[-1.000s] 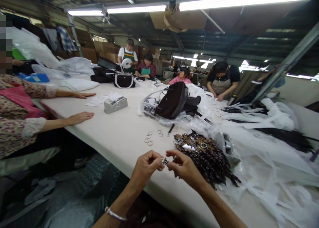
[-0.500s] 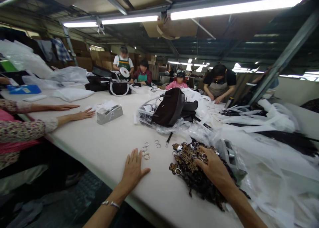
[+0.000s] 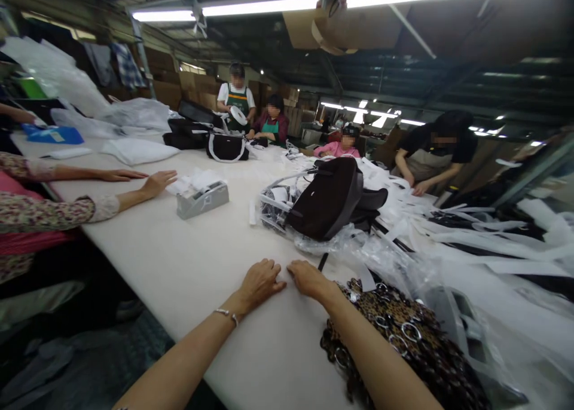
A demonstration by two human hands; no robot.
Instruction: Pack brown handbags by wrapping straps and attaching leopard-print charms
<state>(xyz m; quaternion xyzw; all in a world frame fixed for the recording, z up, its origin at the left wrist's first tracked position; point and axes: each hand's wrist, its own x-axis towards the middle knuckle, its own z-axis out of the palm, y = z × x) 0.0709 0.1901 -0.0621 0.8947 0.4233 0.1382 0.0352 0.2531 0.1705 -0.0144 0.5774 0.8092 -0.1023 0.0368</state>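
My left hand (image 3: 261,283) lies low over the white tabletop (image 3: 215,242), its fingers curled under. Just right of it is my right hand (image 3: 308,278), fingers bent and pressed together, a small gap between the two. What either hand holds, if anything, is hidden. The metal rings that lay loose on the table are not visible now. A pile of leopard-print pieces with rings (image 3: 403,314) lies beneath and right of my right forearm. A short black strap (image 3: 323,262) ends near my right fingers.
A dark bag (image 3: 329,198) sits on clear plastic ahead. One grey tape dispenser (image 3: 202,199) stands left, another (image 3: 464,326) right of the pile. A person's hands (image 3: 156,183) rest at the left. Several people work along the far side.
My right hand has left the leopard-print pile and come beside my left. My left fingers, spread before, are now curled. The view has shifted, and the loose rings are no longer seen.
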